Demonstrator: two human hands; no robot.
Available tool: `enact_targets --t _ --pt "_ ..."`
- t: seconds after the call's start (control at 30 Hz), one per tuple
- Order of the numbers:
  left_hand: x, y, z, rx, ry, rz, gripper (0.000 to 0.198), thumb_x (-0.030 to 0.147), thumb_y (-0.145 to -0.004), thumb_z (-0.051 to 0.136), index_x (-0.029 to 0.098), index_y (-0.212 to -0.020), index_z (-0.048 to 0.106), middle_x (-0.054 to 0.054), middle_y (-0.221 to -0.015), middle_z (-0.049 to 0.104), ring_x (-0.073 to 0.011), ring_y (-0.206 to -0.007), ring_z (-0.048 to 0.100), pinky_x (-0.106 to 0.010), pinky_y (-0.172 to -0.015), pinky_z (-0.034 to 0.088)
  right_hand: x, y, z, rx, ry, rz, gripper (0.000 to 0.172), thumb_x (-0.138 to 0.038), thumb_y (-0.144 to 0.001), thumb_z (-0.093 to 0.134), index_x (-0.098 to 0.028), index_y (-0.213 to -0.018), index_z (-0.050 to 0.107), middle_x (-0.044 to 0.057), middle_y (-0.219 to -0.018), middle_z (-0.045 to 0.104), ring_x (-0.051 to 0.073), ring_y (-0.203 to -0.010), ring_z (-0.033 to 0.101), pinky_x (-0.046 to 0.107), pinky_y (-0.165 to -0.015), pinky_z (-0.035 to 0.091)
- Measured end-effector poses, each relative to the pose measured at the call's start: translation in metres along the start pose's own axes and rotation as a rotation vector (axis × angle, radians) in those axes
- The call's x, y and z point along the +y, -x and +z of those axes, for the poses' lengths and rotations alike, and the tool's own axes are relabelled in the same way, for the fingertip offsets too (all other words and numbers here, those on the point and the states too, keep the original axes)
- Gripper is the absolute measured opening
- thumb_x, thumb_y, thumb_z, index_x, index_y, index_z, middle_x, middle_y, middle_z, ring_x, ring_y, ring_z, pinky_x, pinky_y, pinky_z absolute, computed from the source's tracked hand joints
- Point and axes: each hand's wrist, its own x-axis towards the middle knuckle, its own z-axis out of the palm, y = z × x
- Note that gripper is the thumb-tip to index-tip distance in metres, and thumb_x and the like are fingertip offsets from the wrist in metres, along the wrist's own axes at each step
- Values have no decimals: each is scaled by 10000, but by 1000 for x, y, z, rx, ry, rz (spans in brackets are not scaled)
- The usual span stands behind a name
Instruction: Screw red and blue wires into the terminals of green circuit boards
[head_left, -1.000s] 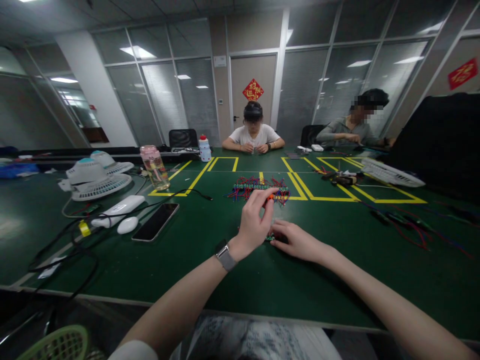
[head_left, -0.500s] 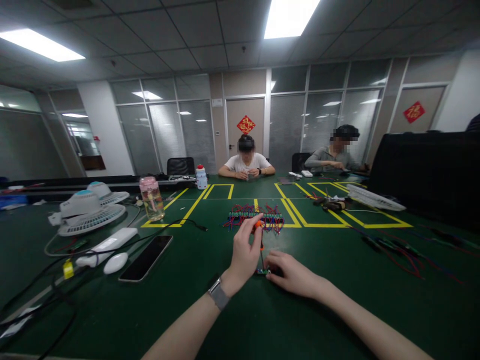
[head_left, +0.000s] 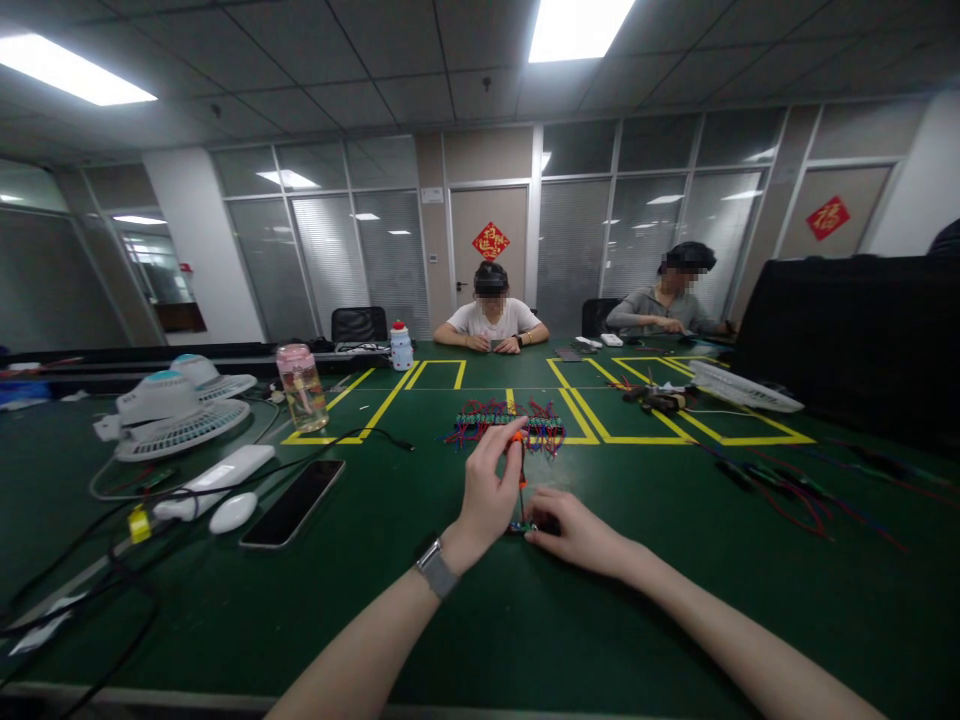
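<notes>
Board [head_left: 523,527] lay on the counter [head_left: 420,640] in front of the person, between the two hands. Main risk, as judged: the tip of the screwdriver [head_left: 523,484] slipping off and scratching the board, or jabbing the right hand [head_left: 574,530] just beside it. Likely cause would be tilt or uneven push, as the left hand [head_left: 487,490] gripped only the upper handle. Second risk: board swivelling under a turning tip, if the hold on its one edge was too light; the smooth-looking counter would give little grip. Tip contact was too small to make out.

Looks: board was small, green, about flat, with a few pale specks, its right part covered by fingers. A dark bit showed at its left end, couldn't tell what. Screwdriver stood near upright over it, orange-and-black handle, thin shaft.

Left fingers were clamped on the handle; right fingers were closed on the board's right edge, partly hidden from view.

Further out: a row of boards [head_left: 487,421] sat beyond the hands, red and blue wires splayed both sides; a stray loop could have snagged on the left hand. Yellow tape [head_left: 592,425] ran behind. Phone [head_left: 294,503] lay well apart, off to the left. A co-worker [head_left: 491,320] sat across the counter.
</notes>
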Motion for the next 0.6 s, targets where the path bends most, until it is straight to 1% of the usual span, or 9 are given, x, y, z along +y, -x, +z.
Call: enact_targets --t 0.03,0.1,0.17,0.3,0.37,0.43,0.53,0.6 --pt "1 0 0 -1 -14 7 280 215 -970 449 208 -1203 604 -63 -1051 627 -167 -952 600 -300 -857 484 1 0 0 3 -4 -4 86 -165 -791 652 -169 -876 638 19 -831 570 153 -728 544 254 -650 424" --pt "3 -1 -1 15 -45 24 220 227 -932 533 214 -1118 650 -39 -954 587 -153 -866 581 -282 -806 487 2 0 1 9 -6 -5 90 -169 -790 654 -173 -879 642 18 -827 573 155 -726 550 256 -647 429" --pt "4 -1 -2 23 -63 32 206 240 -924 547 217 -1089 667 -39 -951 563 -155 -870 572 -281 -801 489 3 1 0 12 -9 0 84 -177 -789 661 -174 -872 645 19 -825 578 157 -726 555 259 -649 436" --pt "2 -2 -2 -42 15 11 336 210 -995 369 213 -1263 573 -77 -1128 609 -172 -1029 588 -321 -915 476 1 0 -1 13 -46 11 67 -176 -790 672 -165 -854 658 24 -822 589 153 -723 565 258 -656 447" --pt "1 -3 -1 -54 52 -6 337 218 -997 384 207 -1292 545 -80 -1132 629 -172 -1012 602 -318 -899 484 0 -1 -1 18 -67 28 59 -162 -779 681 -158 -835 663 24 -816 590 148 -708 566 252 -646 444" --pt "0 -3 -1 -38 38 -13 299 231 -975 460 213 -1248 579 -68 -1075 635 -168 -959 606 -299 -853 490 -1 -1 -1 24 -83 44 52 -148 -766 689 -152 -812 666 24 -803 587 146 -696 565 250 -639 441" --pt "3 -3 -2 11 -28 6 199 249 -919 575 212 -1093 663 -43 -972 600 -158 -889 586 -280 -819 482 -2 -2 -1 37 -97 57 53 -138 -749 704 -145 -791 672 23 -791 589 144 -685 563 251 -639 441" --pt "5 -3 -2 12 -36 -3 200 245 -938 536 212 -1078 674 -45 -973 585 -156 -893 583 -281 -824 483 -2 -2 -1 44 -101 59 55 -134 -742 709 -142 -788 679 24 -787 593 144 -681 563 252 -639 441"
